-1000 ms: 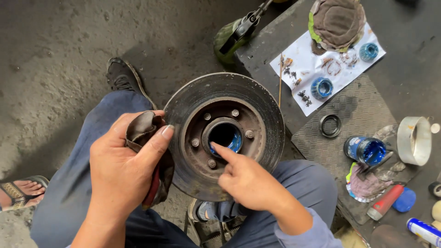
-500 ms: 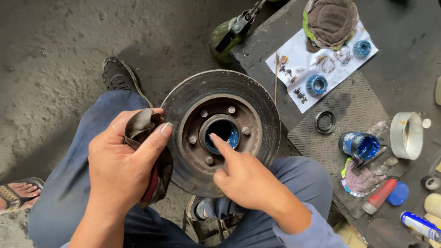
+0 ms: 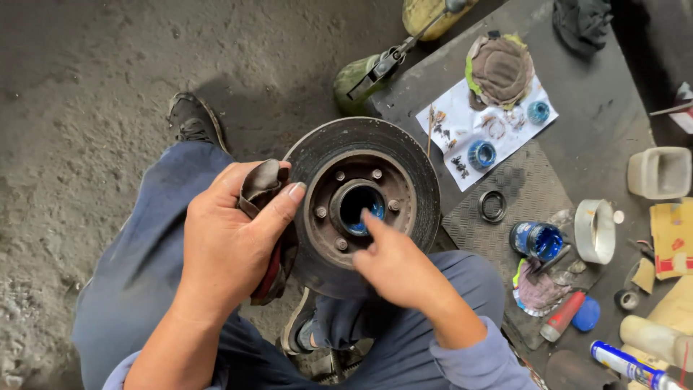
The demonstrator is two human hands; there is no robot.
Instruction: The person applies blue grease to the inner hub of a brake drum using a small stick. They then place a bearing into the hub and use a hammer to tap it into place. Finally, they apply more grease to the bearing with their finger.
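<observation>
A rusty brake disc [image 3: 404, 170] with a hub and several studs rests tilted on my knees. My left hand [image 3: 234, 238] grips its left rim through a dark rag [image 3: 261, 189]. My right hand [image 3: 393, 267] lies over the lower right of the disc, index finger pushed into the centre bore [image 3: 359, 206], where blue grease shows. The other fingers are curled in.
To the right lies a dark mat with a white paper sheet [image 3: 462, 133] holding small parts and a blue-greased bearing [image 3: 481, 154]. Near it are a ring seal [image 3: 494, 206], an open blue grease tin [image 3: 538, 240], a tape roll [image 3: 595, 231], a white cup [image 3: 660, 172] and a green sprayer [image 3: 364, 76].
The view has shifted, so the disc sits slightly higher and further right. My right index finger stays in the bore and has shifted a little; the left hand keeps its grip.
</observation>
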